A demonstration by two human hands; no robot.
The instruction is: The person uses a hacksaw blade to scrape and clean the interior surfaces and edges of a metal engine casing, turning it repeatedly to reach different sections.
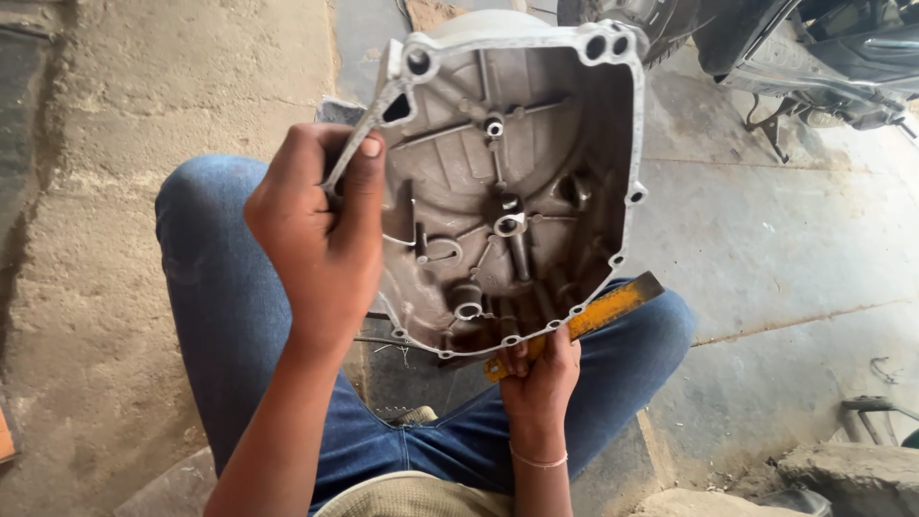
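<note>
Concrete floor [766,239]; left hand [321,230] around engine cover [507,182].

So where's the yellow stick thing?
In the head view, the yellow flat tool sits in the right hand, against the lower edge of the metal engine cover.

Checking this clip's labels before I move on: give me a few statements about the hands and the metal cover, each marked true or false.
1. The left hand grips the rim of the grey metal engine cover. True.
2. The cover's hollow, ribbed inner side faces the camera. True.
3. The right hand holds a red screwdriver. False: it holds a flat yellow-orange tool at the cover's lower edge.
4. The cover lies flat on the concrete floor. False: it is held up above the person's knees.
5. The person wears blue jeans. True.
</note>
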